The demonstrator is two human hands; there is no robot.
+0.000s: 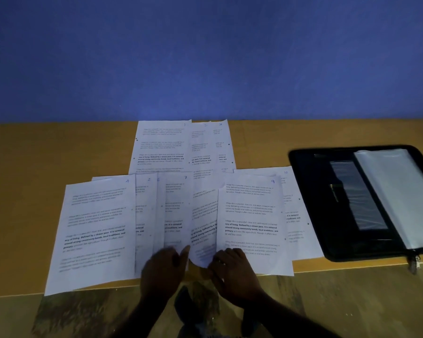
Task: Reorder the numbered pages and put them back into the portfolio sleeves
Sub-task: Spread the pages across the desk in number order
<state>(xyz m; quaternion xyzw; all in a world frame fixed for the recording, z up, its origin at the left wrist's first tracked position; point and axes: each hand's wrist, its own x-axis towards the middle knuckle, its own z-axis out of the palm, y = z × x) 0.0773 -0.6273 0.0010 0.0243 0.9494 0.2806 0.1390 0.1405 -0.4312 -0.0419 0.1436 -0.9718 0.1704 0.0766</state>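
Observation:
Numbered white pages lie fanned on the wooden table [34,167]. Pages 1 to 3 [161,145] sit at the back. In the front row lie page 4 [95,230], pages 5 to 7 [174,208], page 9 [252,223] and page 10 [298,215]. A bowed page [204,230] rises between pages 7 and 9. My left hand [165,267] pinches its lower left edge. My right hand [232,272] holds its lower right corner. The black portfolio [327,191] lies open at the right, its clear sleeves [401,191] showing.
A blue wall [205,57] rises behind the table. The table's front edge [352,265] runs just below the pages, and page 4 overhangs it. The portfolio's zipper pull [414,262] hangs over the edge. Patterned floor [83,313] lies below.

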